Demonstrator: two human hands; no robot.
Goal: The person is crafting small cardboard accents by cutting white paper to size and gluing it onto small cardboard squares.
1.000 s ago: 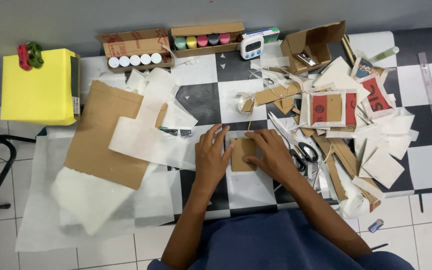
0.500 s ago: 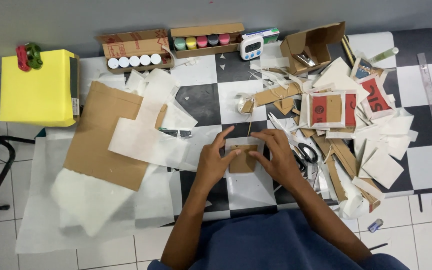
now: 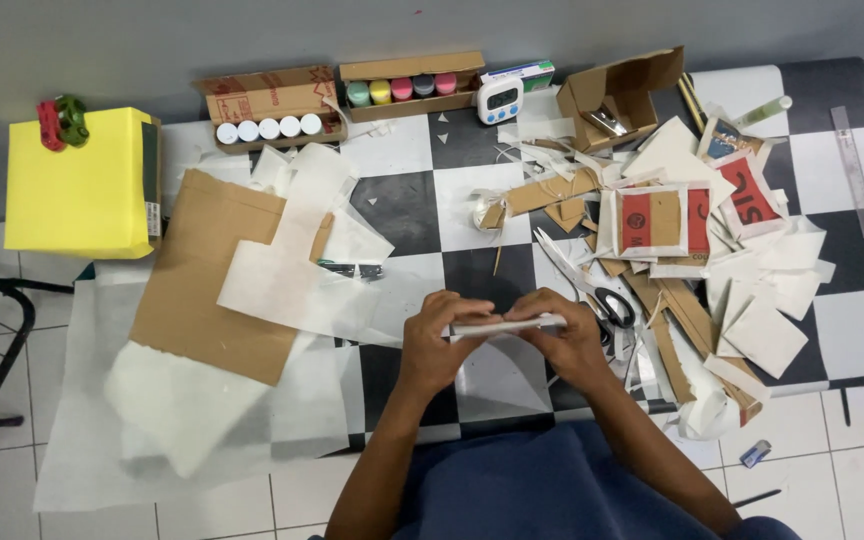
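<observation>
Both my hands hold a small flat cardboard piece [image 3: 507,324] edge-on above the black-and-white checkered table [image 3: 407,205]; it shows as a thin pale strip. My left hand [image 3: 437,345] pinches its left end and my right hand [image 3: 564,338] grips its right end. Black-handled scissors [image 3: 614,305] lie just right of my right hand. White paper sheets [image 3: 292,285] lie to the left of my left hand.
A large brown cardboard sheet [image 3: 207,275] and tissue-like paper hang off the table's left side. A yellow box [image 3: 82,180] stands far left. Two cardboard boxes of paint jars [image 3: 267,128] and a small digital timer [image 3: 500,98] line the back. Cardboard scraps [image 3: 692,230] crowd the right.
The cardboard piece lay flat on the table under my hands; I lifted it and turned it edge-on. Both hands have risen slightly and come closer to me.
</observation>
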